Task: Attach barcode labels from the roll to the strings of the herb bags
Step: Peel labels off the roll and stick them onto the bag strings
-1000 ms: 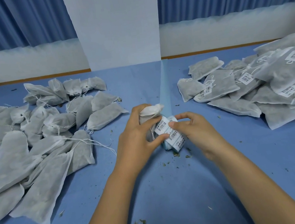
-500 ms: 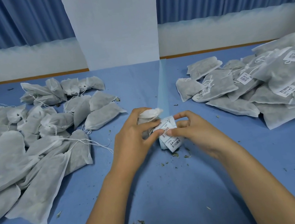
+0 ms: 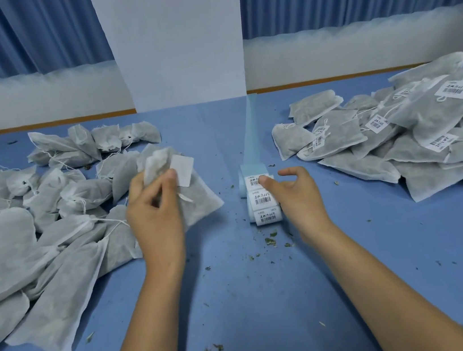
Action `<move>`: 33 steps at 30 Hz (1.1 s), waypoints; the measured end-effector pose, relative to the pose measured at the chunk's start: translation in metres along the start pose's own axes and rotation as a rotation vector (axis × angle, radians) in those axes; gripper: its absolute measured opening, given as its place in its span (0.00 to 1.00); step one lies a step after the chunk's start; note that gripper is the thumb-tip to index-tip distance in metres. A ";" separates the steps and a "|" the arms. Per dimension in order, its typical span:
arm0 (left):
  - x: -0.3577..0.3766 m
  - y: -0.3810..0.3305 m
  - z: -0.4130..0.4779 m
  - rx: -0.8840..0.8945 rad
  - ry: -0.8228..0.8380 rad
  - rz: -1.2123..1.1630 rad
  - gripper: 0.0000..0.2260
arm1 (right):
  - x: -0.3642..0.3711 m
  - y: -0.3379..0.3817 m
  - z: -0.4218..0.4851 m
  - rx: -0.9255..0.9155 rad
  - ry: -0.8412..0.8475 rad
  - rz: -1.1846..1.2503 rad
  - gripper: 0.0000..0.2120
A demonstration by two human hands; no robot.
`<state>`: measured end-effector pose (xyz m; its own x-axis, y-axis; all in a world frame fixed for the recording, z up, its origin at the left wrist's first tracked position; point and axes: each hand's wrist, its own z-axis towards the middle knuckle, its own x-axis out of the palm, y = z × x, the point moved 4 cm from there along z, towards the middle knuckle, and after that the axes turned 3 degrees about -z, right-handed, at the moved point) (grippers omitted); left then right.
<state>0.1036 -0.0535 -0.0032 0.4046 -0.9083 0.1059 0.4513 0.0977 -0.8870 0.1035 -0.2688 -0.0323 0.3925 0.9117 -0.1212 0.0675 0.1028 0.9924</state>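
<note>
My left hand (image 3: 153, 213) grips a white mesh herb bag (image 3: 198, 200) by its gathered neck, left of centre. A white label (image 3: 183, 170) hangs beside the neck with its blank side towards me. The barcode label roll (image 3: 261, 199) lies on the blue table at centre, a pale blue backing strip running away from it. My right hand (image 3: 295, 193) rests at the roll's right side, thumb on the top label, fingers loosely curved.
A pile of herb bags without labels (image 3: 33, 233) covers the left of the blue table (image 3: 257, 305). A pile of bags with barcode labels (image 3: 414, 131) fills the right. Loose herb crumbs (image 3: 269, 241) lie near the roll. A white pillar (image 3: 178, 40) stands behind.
My left hand has carried the bag and its label away to the left and up from the roll. My right hand has stayed at the roll, which now lies uncovered.
</note>
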 end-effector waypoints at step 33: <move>0.026 -0.022 -0.020 0.537 0.399 0.300 0.19 | 0.001 0.032 -0.032 -0.181 0.287 0.233 0.10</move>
<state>0.0881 -0.0880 0.0099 0.2974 -0.8804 -0.3693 0.7358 0.4579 -0.4989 0.0769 -0.2519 -0.0005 0.1046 0.9902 0.0923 -0.1653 -0.0742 0.9835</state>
